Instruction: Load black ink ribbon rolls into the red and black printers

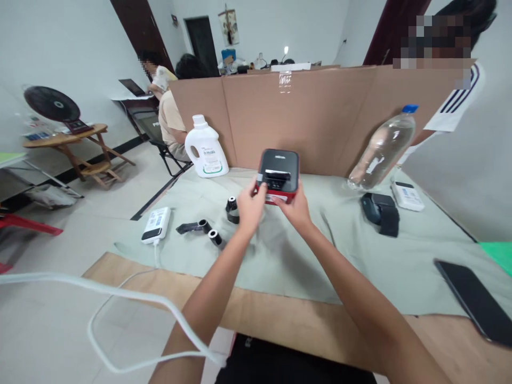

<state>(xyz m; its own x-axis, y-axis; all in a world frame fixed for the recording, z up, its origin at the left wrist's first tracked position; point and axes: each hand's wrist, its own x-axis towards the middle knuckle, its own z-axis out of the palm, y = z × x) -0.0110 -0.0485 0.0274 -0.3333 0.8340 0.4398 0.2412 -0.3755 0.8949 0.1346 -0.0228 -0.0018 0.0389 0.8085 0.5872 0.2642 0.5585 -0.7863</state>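
Note:
Above the middle of the cloth, both hands hold up a boxy black-and-red label printer (280,165) with a slot across its dark top. My left hand (252,205) is closed on its near left corner, the thumb on the front. At the near right corner, my right hand (295,207) grips the red lower side. Just left of my left hand stands a small black roll (232,208) with a white core. Two more black rolls (215,238) are nearer to me, one with a loose black strip trailing left.
A white jug (206,149) and a clear blue-capped bottle (382,152) stand before a cardboard screen (296,122). White power banks (157,225) lie at both sides. A black strapped device (380,212) and a phone (474,301) are right. A white cable (120,290) crosses my left arm. People sit beyond.

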